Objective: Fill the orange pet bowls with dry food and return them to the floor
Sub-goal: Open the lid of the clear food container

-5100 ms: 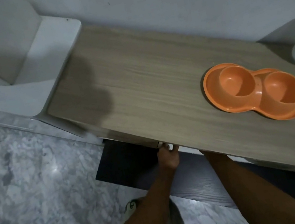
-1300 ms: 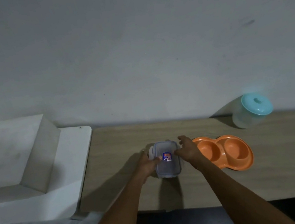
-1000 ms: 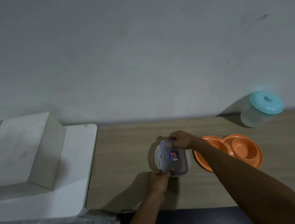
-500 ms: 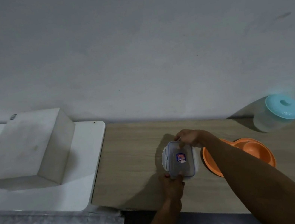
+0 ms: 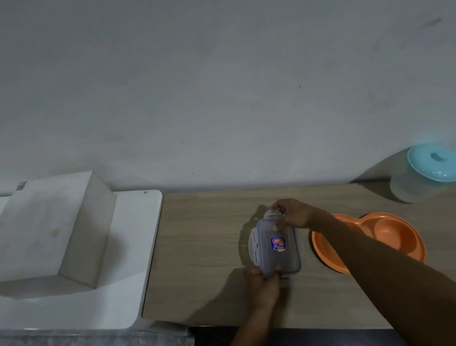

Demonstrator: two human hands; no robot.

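Both hands now grasp the clear rectangular lidded plastic container (image 5: 277, 245), left hand (image 5: 263, 284) at 6 o'clock, right hand (image 5: 293, 215) having shifted to 12, apparently unclipping it, beside the orange double pet bowl (image 5: 383, 232), unfilled on the wooden counter (image 5: 201, 238).

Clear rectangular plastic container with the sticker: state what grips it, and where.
Both hands hold the clear rectangular plastic container: the left hand at its near end, the right hand at its far end, fingers on the latch flap.
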